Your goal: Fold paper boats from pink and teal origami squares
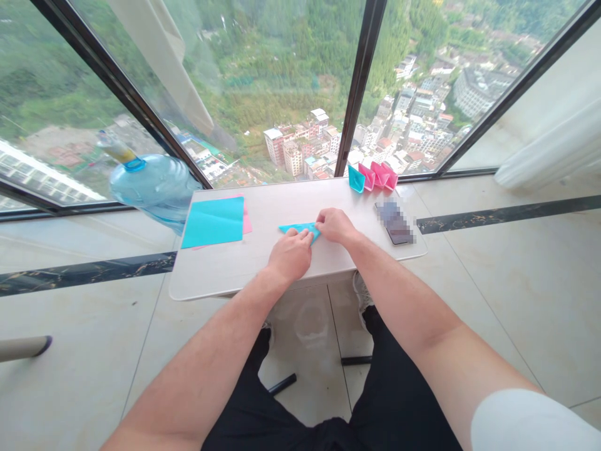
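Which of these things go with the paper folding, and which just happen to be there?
Seem part of the folding:
- folded blue paper, under the left hand and at the right hand's fingertips
- blue sheet, pink sheet beneath
- folded blue shape, pink ones beside it

Seem just lying about:
- phone
- big bottle

Blue folded paper at left hand and right hand
Left of them lie a turquoise sheet, pink sheet; rightward, teal shape, pink shapes.
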The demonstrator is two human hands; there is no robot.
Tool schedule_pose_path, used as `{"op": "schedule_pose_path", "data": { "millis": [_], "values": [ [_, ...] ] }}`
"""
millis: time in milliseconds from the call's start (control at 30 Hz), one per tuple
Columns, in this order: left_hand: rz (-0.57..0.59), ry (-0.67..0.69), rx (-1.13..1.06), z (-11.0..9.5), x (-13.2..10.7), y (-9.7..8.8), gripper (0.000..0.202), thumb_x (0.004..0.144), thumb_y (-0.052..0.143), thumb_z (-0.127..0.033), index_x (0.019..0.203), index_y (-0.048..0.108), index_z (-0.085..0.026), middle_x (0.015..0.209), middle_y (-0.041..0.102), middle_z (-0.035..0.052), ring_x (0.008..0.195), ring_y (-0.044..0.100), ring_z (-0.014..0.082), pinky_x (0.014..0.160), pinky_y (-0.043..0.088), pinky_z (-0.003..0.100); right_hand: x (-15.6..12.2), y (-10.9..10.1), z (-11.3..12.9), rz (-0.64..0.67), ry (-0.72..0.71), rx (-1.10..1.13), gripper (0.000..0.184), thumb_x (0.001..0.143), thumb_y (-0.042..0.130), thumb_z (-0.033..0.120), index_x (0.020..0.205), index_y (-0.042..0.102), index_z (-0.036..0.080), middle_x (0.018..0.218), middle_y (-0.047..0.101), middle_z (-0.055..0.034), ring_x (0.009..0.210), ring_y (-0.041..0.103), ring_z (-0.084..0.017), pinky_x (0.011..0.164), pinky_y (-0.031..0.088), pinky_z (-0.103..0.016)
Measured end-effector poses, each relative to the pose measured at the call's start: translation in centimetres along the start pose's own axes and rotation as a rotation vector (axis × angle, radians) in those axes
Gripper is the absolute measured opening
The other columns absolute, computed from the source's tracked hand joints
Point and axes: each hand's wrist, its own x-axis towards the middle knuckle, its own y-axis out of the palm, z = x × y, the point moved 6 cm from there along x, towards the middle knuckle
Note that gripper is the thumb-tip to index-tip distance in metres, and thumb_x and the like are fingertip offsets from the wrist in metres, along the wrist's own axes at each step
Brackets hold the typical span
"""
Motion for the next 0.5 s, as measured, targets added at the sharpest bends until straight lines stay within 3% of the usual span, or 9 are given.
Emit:
{"op": "schedule_pose_path", "data": {
  "millis": [367, 500],
  "values": [
    [-0.009, 0.011, 0.011, -0.08, -0.09, 0.34, 0.041, 0.094, 0.043, -0.015, 0.128, 0.066, -0.010, 0.126, 0.068, 0.0145, 0.102, 0.060, 0.0269, 0.097, 0.047, 0.040, 0.06, 0.31, 0.00, -0.018, -0.027, -0.028, 0.012, 0.084, 0.063, 0.024, 0.087, 0.074, 0.021, 0.092, 0.077, -0.0044, 0.085, 0.066, -0.016, 0.072, 0.045, -0.023],
    [-0.012, 0.019, 0.035, -0.22, -0.12, 0.26, 0.042, 0.093, 0.041, -0.015, 0.127, 0.066, -0.009, 0.138, 0.062, 0.0153, 0.104, 0.059, 0.0284, 0.098, 0.047, 0.043, 0.01, 0.39, -0.08, -0.018, -0.014, -0.036, 0.012, 0.085, 0.063, 0.026, 0.088, 0.073, 0.021, 0.092, 0.076, -0.0041, 0.084, 0.066, -0.016, 0.073, 0.044, -0.023]
  ]
}}
